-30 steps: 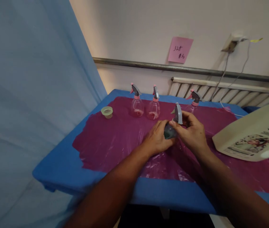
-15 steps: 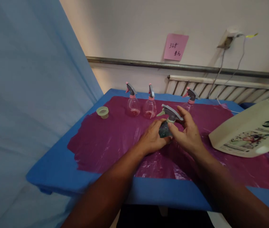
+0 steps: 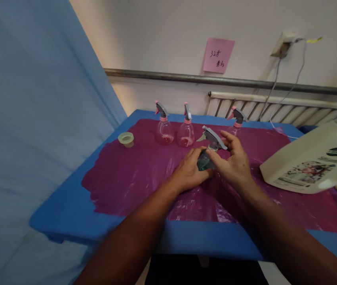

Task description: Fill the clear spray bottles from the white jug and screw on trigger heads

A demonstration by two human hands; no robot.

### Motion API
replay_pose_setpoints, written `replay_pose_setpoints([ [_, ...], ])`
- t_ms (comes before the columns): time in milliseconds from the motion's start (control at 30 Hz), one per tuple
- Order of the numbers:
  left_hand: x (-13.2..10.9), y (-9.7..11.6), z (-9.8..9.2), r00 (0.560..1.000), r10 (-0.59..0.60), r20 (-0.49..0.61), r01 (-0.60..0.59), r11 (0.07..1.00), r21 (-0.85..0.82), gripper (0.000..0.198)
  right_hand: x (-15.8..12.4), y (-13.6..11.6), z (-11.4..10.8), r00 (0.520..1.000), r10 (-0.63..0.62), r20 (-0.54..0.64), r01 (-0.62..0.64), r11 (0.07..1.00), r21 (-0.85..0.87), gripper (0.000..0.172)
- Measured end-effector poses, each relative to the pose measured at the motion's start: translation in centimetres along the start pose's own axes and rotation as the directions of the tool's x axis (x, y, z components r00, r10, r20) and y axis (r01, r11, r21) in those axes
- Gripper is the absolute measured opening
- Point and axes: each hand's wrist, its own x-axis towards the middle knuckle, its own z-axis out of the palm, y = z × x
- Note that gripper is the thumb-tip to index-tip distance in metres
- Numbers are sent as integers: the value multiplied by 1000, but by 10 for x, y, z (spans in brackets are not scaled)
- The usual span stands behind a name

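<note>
The spray bottle (image 3: 203, 162) stands on the purple plastic sheet (image 3: 132, 174) near the middle of the blue table (image 3: 97, 231), between my two hands. My left hand (image 3: 187, 173) is curled round its dark bluish body, fingers closed against it, holding it steady on the sheet. My right hand (image 3: 234, 166) has thumb and forefinger pinched on the collar just under the grey trigger head (image 3: 213, 138), with the other fingers spread loosely behind. The head sits on the neck with its nozzle pointing left, so I judge it is fitted, but I cannot tell whether it is screwed down tight. The clear bottles (image 3: 185, 132) in the back row all carry their heads and a little pinkish liquid, so they look finished. A pale green cap (image 3: 126, 138) lies well apart to the left, and a white pouch (image 3: 311, 166) lies to the right.
</note>
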Motion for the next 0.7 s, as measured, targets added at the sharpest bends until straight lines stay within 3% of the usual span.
replay_pose_setpoints([
  [167, 0, 0, 0, 1000, -2, 12, 2, 1000, 4, 83, -2, -2, -1, 996, -38, 75, 36, 999, 32, 84],
  [367, 1, 1, -1, 999, 18, 32, -17, 1000, -26, 75, -1, -3, 0, 1000, 4, 5, -4, 1000, -4, 77],
  [533, -1, 5, -2, 999, 2, 32, -1, 1000, -30, 82, -5, 1, -1, 993, -27, 115, 18, 997, 75, 89],
  [700, -1, 7, -3, 999, -2, 43, 4, 999, -37, 70, 0, -6, -2, 1000, 9, 3, -9, 1000, -26, 89],
])
